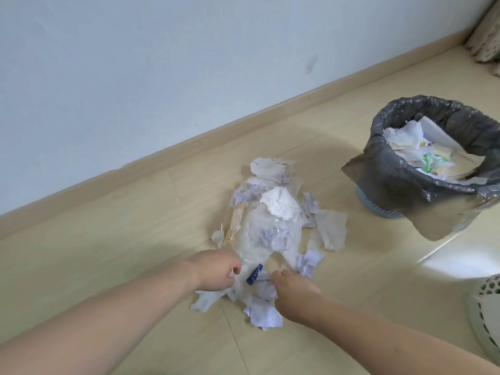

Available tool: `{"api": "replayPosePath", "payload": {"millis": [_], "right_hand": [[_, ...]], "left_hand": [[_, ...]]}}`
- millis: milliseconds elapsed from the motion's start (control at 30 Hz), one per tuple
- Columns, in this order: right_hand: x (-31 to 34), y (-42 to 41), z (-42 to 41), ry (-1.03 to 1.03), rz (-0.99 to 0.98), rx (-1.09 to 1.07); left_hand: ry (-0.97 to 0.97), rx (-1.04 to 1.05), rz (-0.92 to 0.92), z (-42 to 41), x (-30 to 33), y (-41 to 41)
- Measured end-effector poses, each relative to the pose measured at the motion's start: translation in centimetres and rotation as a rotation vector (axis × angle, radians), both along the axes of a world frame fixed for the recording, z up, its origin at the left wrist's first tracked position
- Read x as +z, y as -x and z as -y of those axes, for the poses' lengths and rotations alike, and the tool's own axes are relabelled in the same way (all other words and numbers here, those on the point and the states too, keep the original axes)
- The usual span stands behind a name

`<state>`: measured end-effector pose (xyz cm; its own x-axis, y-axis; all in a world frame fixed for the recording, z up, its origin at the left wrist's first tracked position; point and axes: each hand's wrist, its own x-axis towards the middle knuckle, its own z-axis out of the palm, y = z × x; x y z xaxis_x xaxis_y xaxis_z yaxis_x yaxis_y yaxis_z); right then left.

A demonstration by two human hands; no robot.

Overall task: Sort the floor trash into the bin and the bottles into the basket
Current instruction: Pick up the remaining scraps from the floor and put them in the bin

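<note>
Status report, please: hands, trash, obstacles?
Both hands, left and right, gripping the trash pile at its near edge. Bin to the right, part full. Path clear.

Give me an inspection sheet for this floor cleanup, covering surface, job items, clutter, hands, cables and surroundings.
Surface: pale wood-plank floor, sunlit patch at right.
Job's things: heap of torn white paper and clear plastic wrap on the floor; round bin with grey liner bag, upright, already holding paper scraps; white perforated basket, only its edge in view; no bottles seen.
Clutter: small blue label among the scraps.
Hands: left hand and right hand at the heap's near edge, fingers curled into the scraps.
Cables: nothing seen.
Surroundings: white wall, wooden skirting board, patterned fabric in the far corner.
</note>
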<state>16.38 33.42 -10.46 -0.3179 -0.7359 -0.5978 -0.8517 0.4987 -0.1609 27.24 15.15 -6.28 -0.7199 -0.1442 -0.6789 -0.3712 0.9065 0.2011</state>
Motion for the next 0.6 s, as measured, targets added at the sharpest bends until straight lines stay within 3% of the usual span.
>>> {"api": "replayPosePath", "payload": {"millis": [133, 300, 600], "right_hand": [[-1.5, -0.5, 0.0, -0.005, -0.038, -0.028], [-0.8, 0.1, 0.0, -0.009, -0.099, 0.114], [4.2, 4.5, -1.4, -0.042, 0.087, -0.176]], "left_hand": [[-0.001, -0.091, -0.119, -1.6, -1.8, -1.4], [0.035, -0.128, -0.2, -2.2, -3.0, -1.9], [0.081, -0.46, -0.416, -5.7, -5.7, -3.0]]}}
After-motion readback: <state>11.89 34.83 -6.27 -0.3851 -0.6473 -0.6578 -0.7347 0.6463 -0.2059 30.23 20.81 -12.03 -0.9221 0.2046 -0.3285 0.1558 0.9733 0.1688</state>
